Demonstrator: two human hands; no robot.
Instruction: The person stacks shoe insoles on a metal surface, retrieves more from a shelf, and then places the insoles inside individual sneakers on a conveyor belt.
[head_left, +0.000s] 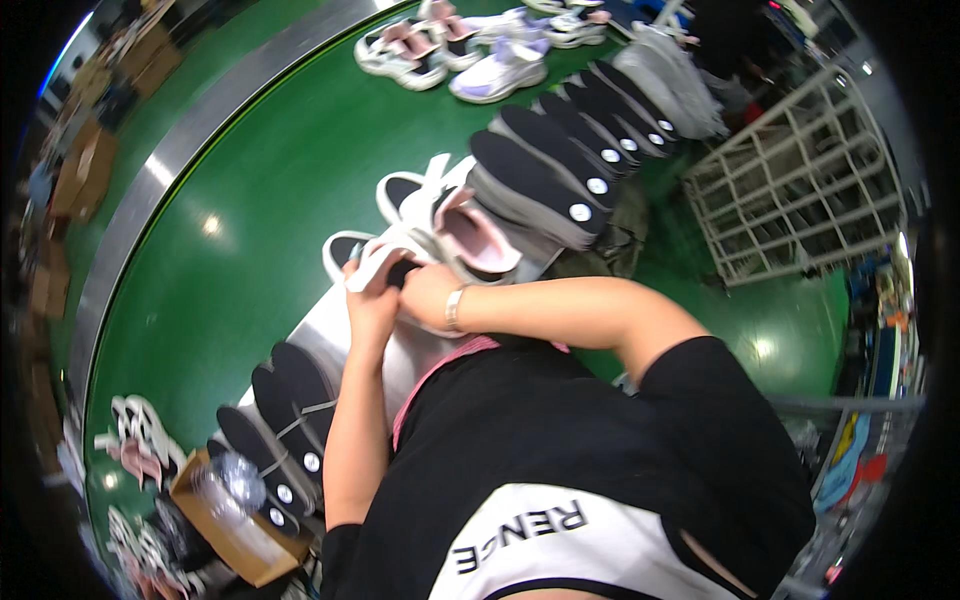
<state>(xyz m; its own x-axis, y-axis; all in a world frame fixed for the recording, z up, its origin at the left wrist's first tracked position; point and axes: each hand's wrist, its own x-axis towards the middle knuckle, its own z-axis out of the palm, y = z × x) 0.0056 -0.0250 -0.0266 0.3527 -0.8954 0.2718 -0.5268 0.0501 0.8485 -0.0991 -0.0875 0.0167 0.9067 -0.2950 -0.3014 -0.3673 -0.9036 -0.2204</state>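
My left hand (367, 296) grips the raised upper of a white sneaker (390, 251), its thumb near the strap. Bent into that shoe's opening is my right hand (429, 294), with a bracelet on the wrist; its fingertips are hidden. A dark patch shows between the hands, either an insole or the shoe's inside; I cannot tell which. Touching this shoe on the far right is another white sneaker with a pink lining (476, 236). Both lie at the edge of a pale work surface (319, 322) before me.
Stacks of black insoles (536, 176) with round white stickers stand at the right; tied insole stacks (296, 382) lie at the left. Several sneakers (499, 71) sit on the green conveyor belt (247, 172). A cardboard box (281, 566) holds clear plastic. A white wire rack (795, 180) stands right.
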